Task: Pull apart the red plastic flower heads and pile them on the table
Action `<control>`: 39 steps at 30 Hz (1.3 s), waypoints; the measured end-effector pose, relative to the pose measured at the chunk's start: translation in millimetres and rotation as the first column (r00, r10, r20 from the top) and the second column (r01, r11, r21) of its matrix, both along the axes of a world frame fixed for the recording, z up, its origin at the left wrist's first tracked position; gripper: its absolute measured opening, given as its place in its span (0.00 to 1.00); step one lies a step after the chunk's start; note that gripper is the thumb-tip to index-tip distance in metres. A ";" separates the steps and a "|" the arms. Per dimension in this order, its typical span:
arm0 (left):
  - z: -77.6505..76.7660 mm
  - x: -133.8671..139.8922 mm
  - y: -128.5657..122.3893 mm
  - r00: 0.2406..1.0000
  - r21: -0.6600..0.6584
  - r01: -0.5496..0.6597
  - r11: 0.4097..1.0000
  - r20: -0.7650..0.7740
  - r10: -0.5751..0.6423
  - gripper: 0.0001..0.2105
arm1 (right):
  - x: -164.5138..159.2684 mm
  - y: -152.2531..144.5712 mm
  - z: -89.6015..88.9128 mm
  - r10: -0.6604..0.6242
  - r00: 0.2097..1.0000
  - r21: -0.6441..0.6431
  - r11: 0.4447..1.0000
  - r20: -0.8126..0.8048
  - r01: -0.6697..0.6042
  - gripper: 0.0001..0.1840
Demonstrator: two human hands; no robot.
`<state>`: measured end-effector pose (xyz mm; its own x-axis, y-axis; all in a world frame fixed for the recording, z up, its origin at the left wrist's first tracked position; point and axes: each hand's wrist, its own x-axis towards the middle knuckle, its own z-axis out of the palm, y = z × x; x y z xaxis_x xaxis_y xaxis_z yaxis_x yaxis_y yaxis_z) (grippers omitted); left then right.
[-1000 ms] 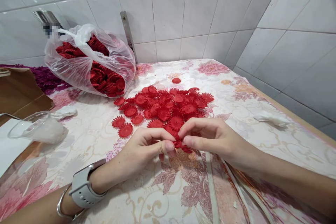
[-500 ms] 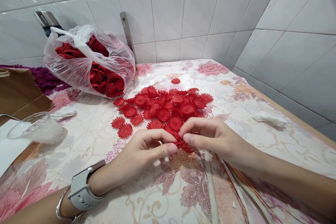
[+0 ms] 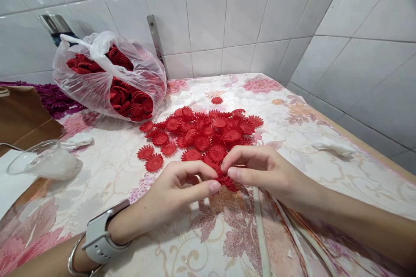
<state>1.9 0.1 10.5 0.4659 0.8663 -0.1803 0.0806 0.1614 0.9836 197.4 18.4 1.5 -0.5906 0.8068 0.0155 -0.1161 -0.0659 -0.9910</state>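
In front of me, my left hand (image 3: 186, 181) and my right hand (image 3: 260, 166) meet over a small red flower piece (image 3: 230, 184) with notched petals. My right thumb and index finger pinch its upper edge. The left index fingertip and thumb close on its left side, partly hiding it. Just beyond my fingers spreads a pile of red flower pieces (image 3: 201, 140), round with jagged edges and a small centre mark. A grey smartwatch (image 3: 104, 233) and a silver bangle (image 3: 73, 257) are on my left wrist.
A knotted clear plastic bag (image 3: 87, 91) of red pieces stands back left, before a metal-topped bottle (image 3: 53, 24). At left are a tilted plastic cup (image 3: 52, 162), brown paper bag (image 3: 29, 117) and purple flowers (image 3: 52, 99). Pale strips (image 3: 260, 225) lie near my right forearm.
My left thumb and index fingertip have parted slightly, and the thumb has shifted a little down. More of the red flower piece shows between my hands. The pile is unchanged.
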 end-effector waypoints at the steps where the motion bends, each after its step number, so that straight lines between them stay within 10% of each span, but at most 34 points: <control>1: 0.1 0.1 -0.1 1.000 0.002 -0.002 1.000 -0.006 0.002 0.05 | 0.0 -0.3 0.4 -0.005 1.000 0.014 1.000 0.014 0.005 0.04; 8: -1.8 0.2 2.4 1.000 0.014 0.023 1.000 -0.012 -0.023 0.03 | -0.6 -5.8 4.9 -0.107 0.952 0.333 0.943 0.286 0.006 0.07; 16: -5.4 3.8 2.0 0.998 -0.064 0.054 0.996 0.025 -0.053 0.03 | -8.2 -13.4 -4.4 -0.370 0.865 0.803 0.593 0.338 -0.059 0.08; 27: -4.7 5.8 2.5 0.998 -0.088 -0.044 0.995 -0.039 0.040 0.03 | -7.4 -15.1 -2.1 -0.342 0.871 0.659 0.751 0.352 0.029 0.08; 39: -1.8 7.4 2.7 0.996 -0.078 0.064 0.995 -0.058 -0.068 0.07 | -11.0 -15.4 -8.2 -0.385 0.869 0.827 0.560 0.310 -0.047 0.08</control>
<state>9.3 2.8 8.8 0.5077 0.8167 -0.2742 0.1523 0.2282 0.9616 186.3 2.9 -6.7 -0.5588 0.6678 0.4917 0.3896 0.7348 -0.5552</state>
